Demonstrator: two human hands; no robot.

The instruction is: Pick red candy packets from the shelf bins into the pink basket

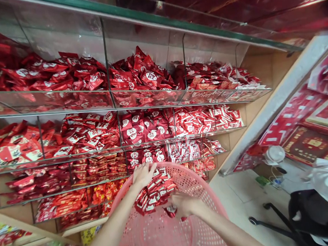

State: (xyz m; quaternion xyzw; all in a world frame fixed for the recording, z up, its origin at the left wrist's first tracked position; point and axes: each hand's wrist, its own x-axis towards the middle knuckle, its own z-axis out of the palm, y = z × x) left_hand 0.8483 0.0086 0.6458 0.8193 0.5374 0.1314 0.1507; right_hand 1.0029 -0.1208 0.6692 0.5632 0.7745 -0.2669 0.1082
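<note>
A pink plastic basket [211, 189] with a perforated wall is in front of me, against the lower shelves. My left hand [143, 175] is at its far rim, fingers curled over the edge. Inside, a heap of small red-and-white wrapped candy packets [158, 189] lies toward the far side. My right hand [183, 204] reaches into the basket at the near right of this heap. Its fingers are bent around red packets, one of which [171, 211] shows below the fingertips. The palm side of that hand is hidden.
Tiered shelves with glass fronts [147, 97] hold red packets [149, 76] in divided compartments. A thick glass shelf edge [144, 16] runs overhead. To the right are a black chair [313, 213] with white cloth, a cable, and red printed goods [310, 141].
</note>
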